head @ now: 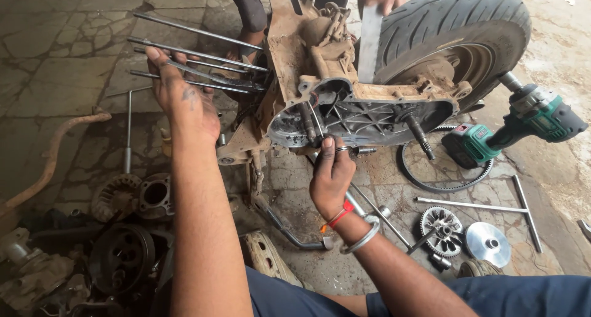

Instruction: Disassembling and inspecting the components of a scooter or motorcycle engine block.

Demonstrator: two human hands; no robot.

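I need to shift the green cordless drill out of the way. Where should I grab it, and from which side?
Judging by its pose, take the green cordless drill by its handle, the narrow neck between the motor body and the battery base. It lies on its side on the stone floor, chuck toward the tyre. Come from above on its right side, the side away from the tyre.

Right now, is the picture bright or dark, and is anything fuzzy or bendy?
In the head view, daylight is soft and even, with only faint shadows under the engine case. The shiny round disc shows a little glare. The left hand and right hand look sharp. The long rods and the tyre bend slightly near the edges from the wide lens.
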